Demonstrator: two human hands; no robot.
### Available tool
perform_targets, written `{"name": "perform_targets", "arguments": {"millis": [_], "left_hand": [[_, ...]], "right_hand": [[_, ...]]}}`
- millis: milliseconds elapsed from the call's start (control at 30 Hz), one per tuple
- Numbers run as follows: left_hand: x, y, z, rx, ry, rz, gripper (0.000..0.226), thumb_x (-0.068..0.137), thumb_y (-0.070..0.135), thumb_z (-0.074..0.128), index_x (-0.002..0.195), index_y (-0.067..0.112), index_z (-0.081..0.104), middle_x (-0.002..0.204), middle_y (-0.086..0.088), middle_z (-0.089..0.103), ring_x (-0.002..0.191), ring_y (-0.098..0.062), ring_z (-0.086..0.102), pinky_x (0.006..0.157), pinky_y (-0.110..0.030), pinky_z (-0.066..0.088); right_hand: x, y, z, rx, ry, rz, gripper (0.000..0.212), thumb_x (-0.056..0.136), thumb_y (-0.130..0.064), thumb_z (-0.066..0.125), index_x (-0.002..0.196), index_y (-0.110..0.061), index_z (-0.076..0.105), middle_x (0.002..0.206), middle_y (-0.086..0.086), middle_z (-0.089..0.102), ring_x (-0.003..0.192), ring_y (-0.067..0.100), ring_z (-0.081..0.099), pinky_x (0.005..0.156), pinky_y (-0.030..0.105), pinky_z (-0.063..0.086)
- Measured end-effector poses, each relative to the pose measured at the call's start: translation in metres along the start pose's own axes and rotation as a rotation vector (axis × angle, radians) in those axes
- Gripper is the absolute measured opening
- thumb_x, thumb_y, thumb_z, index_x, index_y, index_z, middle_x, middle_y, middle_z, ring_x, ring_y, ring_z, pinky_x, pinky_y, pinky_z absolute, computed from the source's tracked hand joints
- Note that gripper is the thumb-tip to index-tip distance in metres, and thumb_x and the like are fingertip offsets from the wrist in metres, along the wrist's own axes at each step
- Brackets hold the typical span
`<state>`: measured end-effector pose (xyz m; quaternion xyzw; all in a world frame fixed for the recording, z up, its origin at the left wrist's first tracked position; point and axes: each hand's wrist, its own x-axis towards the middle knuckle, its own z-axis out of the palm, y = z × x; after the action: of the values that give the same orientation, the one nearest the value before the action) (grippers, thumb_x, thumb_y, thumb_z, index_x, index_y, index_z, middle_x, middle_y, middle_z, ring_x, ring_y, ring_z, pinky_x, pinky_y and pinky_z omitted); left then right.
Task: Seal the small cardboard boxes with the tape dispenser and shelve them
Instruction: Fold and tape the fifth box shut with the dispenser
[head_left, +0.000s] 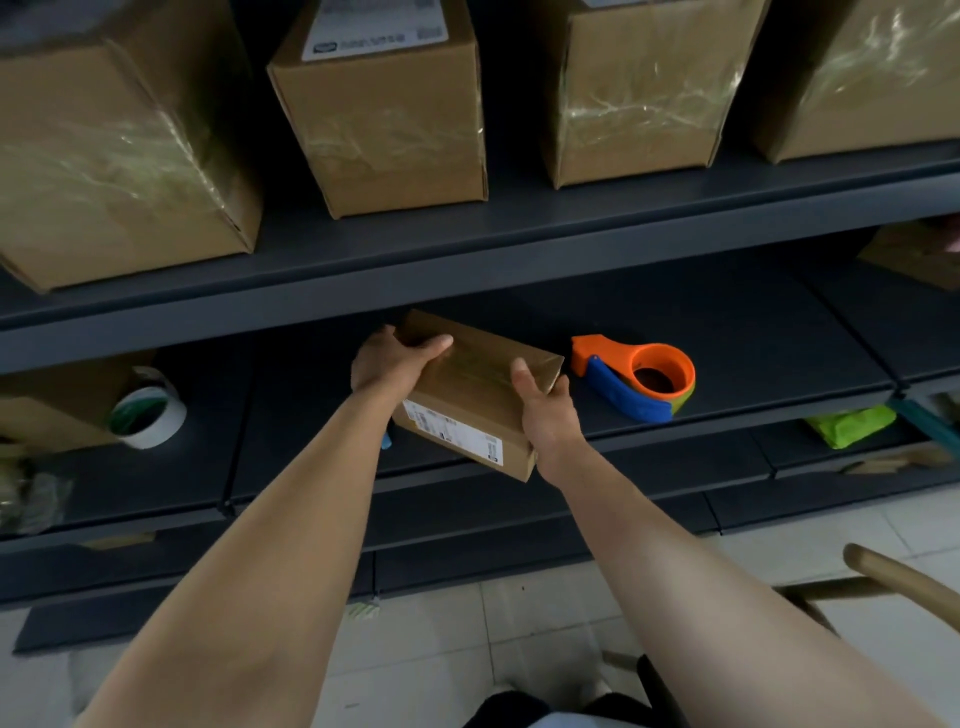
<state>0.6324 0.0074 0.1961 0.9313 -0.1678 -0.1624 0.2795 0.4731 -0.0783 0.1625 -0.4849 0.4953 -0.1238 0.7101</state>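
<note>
A small cardboard box (470, 387) with a white label on its near side is held between both hands over the front of the dark middle shelf (727, 332). My left hand (392, 361) grips its far left corner, thumb on top. My right hand (545, 410) clasps its right end. Clear tape runs along the box's top. An orange and blue tape dispenser (636, 376) lies on the same shelf just to the right of the box, apart from both hands.
Several large taped cardboard boxes (384, 119) stand on the upper shelf. A white tape roll (148, 413) leans by a box at the left. A green cloth (852, 426) lies on a lower shelf at the right. A wooden chair back (904, 577) is at the lower right.
</note>
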Motion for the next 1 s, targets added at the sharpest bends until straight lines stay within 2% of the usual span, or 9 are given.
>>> {"name": "perform_targets", "arguments": {"millis": [100, 233, 333, 467, 633, 767, 833, 900, 1000], "left_hand": [[0.003, -0.010, 0.000, -0.090, 0.037, -0.006, 0.062, 0.076, 0.068, 0.058, 0.116, 0.020, 0.058, 0.111, -0.004, 0.063, 0.099, -0.023, 0.061, 0.082, -0.037, 0.051], [0.005, -0.018, 0.001, -0.332, 0.123, -0.132, 0.050, 0.080, 0.063, 0.058, 0.110, 0.023, 0.064, 0.109, -0.001, 0.066, 0.097, -0.018, 0.060, 0.077, -0.031, 0.048], [0.002, -0.014, 0.006, -0.277, 0.145, -0.104, 0.055, 0.083, 0.064, 0.053, 0.114, 0.019, 0.063, 0.110, -0.003, 0.065, 0.099, -0.021, 0.061, 0.078, -0.032, 0.047], [-0.007, -0.011, 0.009, -0.100, 0.156, -0.023, 0.068, 0.077, 0.070, 0.054, 0.118, 0.016, 0.058, 0.111, -0.005, 0.060, 0.102, -0.025, 0.059, 0.078, -0.034, 0.046], [-0.009, -0.014, 0.006, -0.160, 0.200, -0.084, 0.055, 0.082, 0.064, 0.053, 0.110, 0.017, 0.060, 0.107, -0.005, 0.063, 0.098, -0.023, 0.061, 0.084, -0.040, 0.052], [-0.014, -0.014, 0.007, -0.149, 0.237, -0.099, 0.048, 0.088, 0.061, 0.047, 0.106, 0.019, 0.060, 0.091, -0.002, 0.059, 0.095, -0.024, 0.062, 0.073, -0.034, 0.048], [-0.018, -0.015, 0.007, -0.131, 0.242, -0.064, 0.046, 0.090, 0.059, 0.044, 0.109, 0.019, 0.059, 0.087, 0.002, 0.053, 0.092, -0.022, 0.061, 0.068, -0.032, 0.043], [-0.022, -0.018, 0.006, -0.125, 0.235, -0.019, 0.047, 0.091, 0.058, 0.044, 0.115, 0.019, 0.057, 0.090, 0.003, 0.052, 0.089, -0.019, 0.057, 0.067, -0.031, 0.040], [-0.025, -0.022, 0.005, -0.192, 0.212, 0.008, 0.046, 0.091, 0.056, 0.046, 0.118, 0.020, 0.055, 0.100, 0.004, 0.054, 0.088, -0.015, 0.052, 0.067, -0.029, 0.038]], "right_hand": [[0.002, -0.001, 0.001, -0.063, 0.036, -0.013, 0.077, 0.091, -0.062, 0.042, 0.153, -0.025, 0.014, 0.145, 0.010, 0.043, 0.125, 0.032, 0.049, 0.105, 0.050, 0.041], [0.007, 0.002, -0.009, 0.019, -0.046, 0.025, 0.078, 0.091, -0.065, 0.039, 0.154, -0.031, 0.008, 0.150, 0.005, 0.038, 0.130, 0.029, 0.046, 0.108, 0.050, 0.037], [0.007, 0.003, -0.011, 0.048, -0.067, 0.035, 0.079, 0.090, -0.066, 0.040, 0.154, -0.031, 0.009, 0.151, 0.004, 0.037, 0.132, 0.028, 0.043, 0.111, 0.049, 0.034], [0.004, 0.002, -0.009, 0.005, -0.066, -0.030, 0.081, 0.089, -0.060, 0.051, 0.153, -0.030, 0.012, 0.140, 0.005, 0.049, 0.113, 0.025, 0.059, 0.100, 0.046, 0.047], [0.007, 0.002, -0.012, -0.063, -0.071, -0.020, 0.077, 0.091, -0.064, 0.043, 0.154, -0.030, 0.013, 0.144, 0.005, 0.045, 0.120, 0.026, 0.054, 0.104, 0.047, 0.043], [0.004, 0.004, -0.018, 0.073, -0.141, -0.011, 0.078, 0.089, -0.062, 0.048, 0.153, -0.031, 0.016, 0.144, 0.005, 0.047, 0.120, 0.025, 0.054, 0.107, 0.047, 0.040], [0.000, 0.011, -0.021, 0.171, -0.191, 0.035, 0.085, 0.086, -0.060, 0.056, 0.153, -0.030, 0.014, 0.142, 0.007, 0.048, 0.119, 0.026, 0.055, 0.106, 0.048, 0.041], [-0.004, 0.020, -0.024, 0.237, -0.256, 0.089, 0.093, 0.081, -0.056, 0.064, 0.154, -0.028, 0.013, 0.140, 0.008, 0.049, 0.119, 0.028, 0.055, 0.104, 0.048, 0.042], [-0.003, 0.022, -0.031, 0.268, -0.299, 0.082, 0.094, 0.082, -0.048, 0.067, 0.153, -0.030, 0.010, 0.140, 0.007, 0.050, 0.120, 0.028, 0.055, 0.105, 0.050, 0.041]]}}
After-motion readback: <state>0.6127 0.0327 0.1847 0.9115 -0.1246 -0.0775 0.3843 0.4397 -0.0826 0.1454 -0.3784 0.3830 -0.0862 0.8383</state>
